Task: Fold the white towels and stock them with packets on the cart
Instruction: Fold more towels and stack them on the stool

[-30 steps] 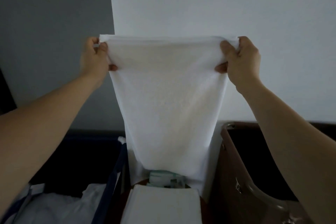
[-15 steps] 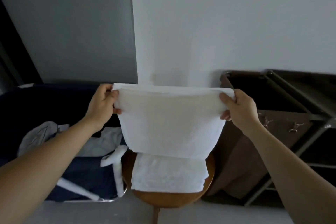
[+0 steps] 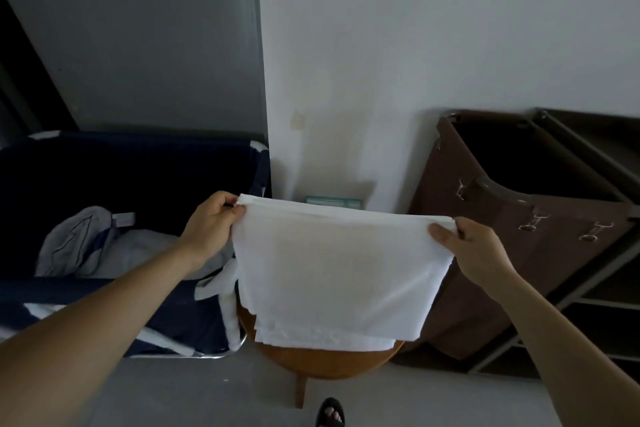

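Note:
A white towel [image 3: 339,267] hangs spread between my hands, over a round wooden stool [image 3: 329,362]. My left hand [image 3: 211,225] pinches its upper left corner and my right hand [image 3: 474,246] pinches its upper right corner. Under the hanging towel, the edge of a folded white towel stack [image 3: 325,343] shows on the stool. A green and white packet [image 3: 334,202] peeks out behind the towel's top edge, near the wall. The brown cart [image 3: 512,253] stands to the right, with dark shelves [image 3: 609,288] further right.
A dark blue laundry hamper [image 3: 131,191] on the left holds crumpled pale linens [image 3: 90,246]. A white wall and a grey panel stand behind. A sandalled foot [image 3: 330,412] shows on the grey floor by the stool's leg.
My hands have lowered the towel from high against the wall down over the stool. The view has tilted downward, and the towel's lower edge now drapes over the folded stack.

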Tool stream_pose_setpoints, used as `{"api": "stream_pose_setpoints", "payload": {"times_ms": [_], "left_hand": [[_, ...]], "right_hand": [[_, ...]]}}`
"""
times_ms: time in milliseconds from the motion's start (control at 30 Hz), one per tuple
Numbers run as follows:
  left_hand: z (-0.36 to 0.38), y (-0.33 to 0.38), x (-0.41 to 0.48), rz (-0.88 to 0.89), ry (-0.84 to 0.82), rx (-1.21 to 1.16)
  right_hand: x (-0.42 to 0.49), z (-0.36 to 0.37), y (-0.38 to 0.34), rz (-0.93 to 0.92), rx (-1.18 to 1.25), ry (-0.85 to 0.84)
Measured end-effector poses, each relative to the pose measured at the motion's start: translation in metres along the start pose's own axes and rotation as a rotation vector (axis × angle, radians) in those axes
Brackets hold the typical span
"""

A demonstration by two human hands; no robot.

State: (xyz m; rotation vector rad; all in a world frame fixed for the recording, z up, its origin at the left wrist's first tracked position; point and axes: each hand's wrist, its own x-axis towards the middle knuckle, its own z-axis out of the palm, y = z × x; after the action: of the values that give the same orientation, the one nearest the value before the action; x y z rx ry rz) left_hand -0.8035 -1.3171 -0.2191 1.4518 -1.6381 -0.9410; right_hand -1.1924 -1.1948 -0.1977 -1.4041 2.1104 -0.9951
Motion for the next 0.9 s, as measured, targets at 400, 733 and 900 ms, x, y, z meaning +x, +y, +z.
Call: {"api": "stream_pose_setpoints", "payload": {"times_ms": [400,733,900], "left_hand": [[0.155,-0.11,0.185,-0.388,-0.1,0.221],[0.206,-0.163,0.218,-0.633,-0.264,0.109],[0.189,-0.126,0.248,-0.453,-0.172,0.041]], "right_hand": [[0.193,0.131,0.126,0.408,0.24,-0.263],[0.227,0.183,0.181,0.638,0.258,-0.269],[0.255,0.156,0.147,0.549,0.396,-0.177]]}}
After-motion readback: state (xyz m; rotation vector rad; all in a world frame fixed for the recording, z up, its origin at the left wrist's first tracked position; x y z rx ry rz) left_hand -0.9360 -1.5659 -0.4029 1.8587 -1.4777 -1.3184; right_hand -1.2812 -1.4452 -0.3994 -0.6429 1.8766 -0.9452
